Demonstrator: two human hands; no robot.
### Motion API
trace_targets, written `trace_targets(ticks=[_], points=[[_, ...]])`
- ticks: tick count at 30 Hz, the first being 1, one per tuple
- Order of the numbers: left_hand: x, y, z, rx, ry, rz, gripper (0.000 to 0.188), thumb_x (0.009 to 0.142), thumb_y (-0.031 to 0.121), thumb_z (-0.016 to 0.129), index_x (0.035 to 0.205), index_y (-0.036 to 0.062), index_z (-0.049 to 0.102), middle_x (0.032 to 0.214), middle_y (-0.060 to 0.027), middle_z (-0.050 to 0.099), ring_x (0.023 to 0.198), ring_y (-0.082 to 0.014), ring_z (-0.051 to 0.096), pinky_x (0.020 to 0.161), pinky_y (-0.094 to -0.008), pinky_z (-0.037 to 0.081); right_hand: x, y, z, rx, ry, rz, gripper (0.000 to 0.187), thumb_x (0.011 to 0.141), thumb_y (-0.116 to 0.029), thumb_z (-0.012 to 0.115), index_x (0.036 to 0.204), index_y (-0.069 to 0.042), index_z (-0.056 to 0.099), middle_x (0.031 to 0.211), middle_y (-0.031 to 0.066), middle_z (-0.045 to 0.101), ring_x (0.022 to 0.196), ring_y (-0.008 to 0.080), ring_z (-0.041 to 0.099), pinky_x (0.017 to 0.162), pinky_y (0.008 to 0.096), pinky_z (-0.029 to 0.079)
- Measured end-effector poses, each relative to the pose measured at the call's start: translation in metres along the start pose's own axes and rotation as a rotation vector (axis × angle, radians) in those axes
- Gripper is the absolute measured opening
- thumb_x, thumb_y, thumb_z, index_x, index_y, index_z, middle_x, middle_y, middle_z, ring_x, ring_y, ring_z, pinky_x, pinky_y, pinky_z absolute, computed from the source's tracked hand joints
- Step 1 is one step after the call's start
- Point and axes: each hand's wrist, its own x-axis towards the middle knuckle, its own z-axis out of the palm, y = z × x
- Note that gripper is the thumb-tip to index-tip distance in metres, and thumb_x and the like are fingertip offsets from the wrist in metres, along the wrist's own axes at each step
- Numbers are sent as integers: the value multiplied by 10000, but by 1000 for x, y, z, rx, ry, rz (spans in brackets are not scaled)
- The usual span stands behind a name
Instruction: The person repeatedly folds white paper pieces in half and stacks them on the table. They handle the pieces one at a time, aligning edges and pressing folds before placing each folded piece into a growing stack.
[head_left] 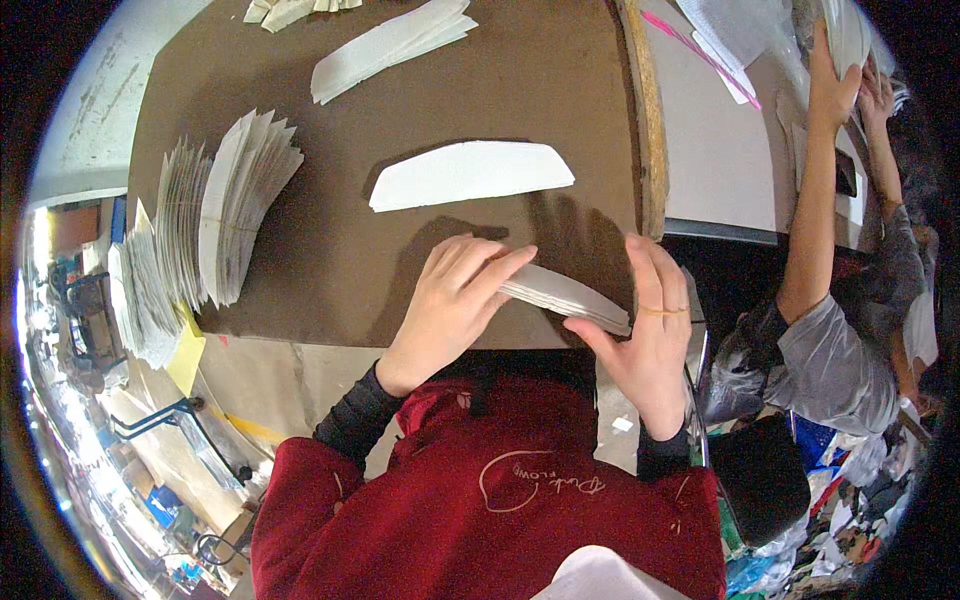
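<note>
Nearest to me, a rounded white shape (615,578), too cropped to tell what it is, sits below the worker's red top (500,460). At far left, 3 bundles of pale strips, the fullest (235,215) among them, lean together by the edge of the bench (560,90); a bumped elbow could tip them off, along with the yellow sheet (187,355) poking out beneath. Farther back lies a loose pile (395,50), its layers fanned, easily scattered by a sleeve or a draught. Next, 1 white piece (470,178) lies flat, loose enough to be nudged askew by a knuckle.

Nearer, the left hand (450,295) has its fingers narrow, pinching the left end of a thin stack (570,300) held above the bench's front edge. If that pinch loosens, the layers could slide apart and drop to the floor. The right hand (650,345) spreads its fingers wide around the other end, a thin tan band (665,311) across them; caught badly, that band could bend a corner.
</note>
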Motion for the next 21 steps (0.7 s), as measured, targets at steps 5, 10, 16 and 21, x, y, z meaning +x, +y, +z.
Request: trace_targets(ticks=[5,10,16,21], points=[[16,11,-8,-158,55,2,454,757,64,739,1201,126,661,1027,-70,596,973,-292,593,848,-429,473,-13,3,16,188,52,-2,571,766,-145,782,1292,-65,574,1096,113,680,1048,307,634,916,420,481],[5,24,-21,-164,119,53,434,789,72,727,1212,137,658,1013,-55,608,971,-281,589,838,-398,461,-15,4,5,10,149,-98,512,754,-203,786,1225,-85,626,1172,121,629,1098,311,583,943,429,453],[-3,7,-9,-423,40,-159,439,824,61,708,1251,127,632,1139,-77,643,1138,-288,579,1059,-502,384,-11,17,27,298,234,119,599,743,-144,821,1240,-19,512,1270,190,525,1190,360,499,1011,459,409],[0,16,-9,-328,54,-168,441,786,108,750,1216,112,653,1186,-82,669,1176,-313,598,1125,-574,298,-24,6,38,253,67,88,656,707,-217,832,1249,-30,511,1231,189,546,1140,384,507,1028,499,366]])
